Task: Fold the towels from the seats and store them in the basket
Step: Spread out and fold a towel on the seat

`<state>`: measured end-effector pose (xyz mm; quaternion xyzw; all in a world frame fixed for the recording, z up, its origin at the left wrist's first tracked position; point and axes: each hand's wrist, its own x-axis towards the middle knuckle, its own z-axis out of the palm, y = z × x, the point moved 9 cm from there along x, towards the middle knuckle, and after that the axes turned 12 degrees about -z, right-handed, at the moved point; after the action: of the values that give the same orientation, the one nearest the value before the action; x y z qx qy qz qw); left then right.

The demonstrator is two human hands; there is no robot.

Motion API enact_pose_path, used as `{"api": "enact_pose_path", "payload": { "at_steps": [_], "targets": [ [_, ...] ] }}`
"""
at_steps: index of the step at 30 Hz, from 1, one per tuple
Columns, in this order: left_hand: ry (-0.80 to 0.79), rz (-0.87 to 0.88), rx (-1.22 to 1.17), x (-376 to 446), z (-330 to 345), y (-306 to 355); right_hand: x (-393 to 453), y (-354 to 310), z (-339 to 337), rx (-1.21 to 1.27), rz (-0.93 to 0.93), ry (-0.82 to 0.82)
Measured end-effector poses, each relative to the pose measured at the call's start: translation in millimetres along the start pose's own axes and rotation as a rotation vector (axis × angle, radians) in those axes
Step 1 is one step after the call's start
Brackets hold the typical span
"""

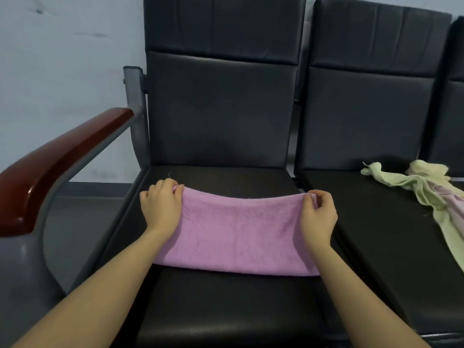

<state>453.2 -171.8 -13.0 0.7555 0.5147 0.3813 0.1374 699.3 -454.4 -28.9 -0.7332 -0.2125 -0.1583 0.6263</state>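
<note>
Count taken, head view. Hands: two, left hand and right hand. Pink towel: one, pinched between both hands. Green towel: one, right of the grip. Seats: two fully seen, near seat, right seat. Armrest: one, left of the grip.

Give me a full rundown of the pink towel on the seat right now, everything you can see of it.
The pink towel is fluffy terry cloth, a wide band lying across the dark seat cushion. Its near edge looks rounded, like a fold. The far edge is lifted slightly and sags in the middle. The left hand pinches its far left corner; the right hand pinches its far right corner. It lies apart from the crumpled towels on the next seat.
</note>
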Motion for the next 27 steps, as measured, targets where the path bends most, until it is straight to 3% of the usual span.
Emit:
{"api": "enact_pose_path", "payload": {
  "at_steps": [8,13,17,22,27],
  "targets": [
    [-0.002,-0.021,0.052,29.8,27.4,6.7,19.6,18.7,31.7,-0.209,-0.03,-0.06],
    [-0.218,-0.103,0.27,23.0,67.0,-0.2,20.6,35.9,54.2,-0.579,-0.057,-0.304],
    [-0.273,0.082,0.211,0.7,74.6,22.3,5.8,7.8,76.7,-0.508,-0.312,-0.399],
    [-0.476,0.294,0.259,-35.7,82.4,51.6,-27.7,-12.9,111.3,-0.418,-0.428,-0.659],
    [-0.768,0.228,0.504,-70.6,88.4,19.5,-69.8,-2.9,121.7,-0.639,-0.39,-0.992]
  ]
}}
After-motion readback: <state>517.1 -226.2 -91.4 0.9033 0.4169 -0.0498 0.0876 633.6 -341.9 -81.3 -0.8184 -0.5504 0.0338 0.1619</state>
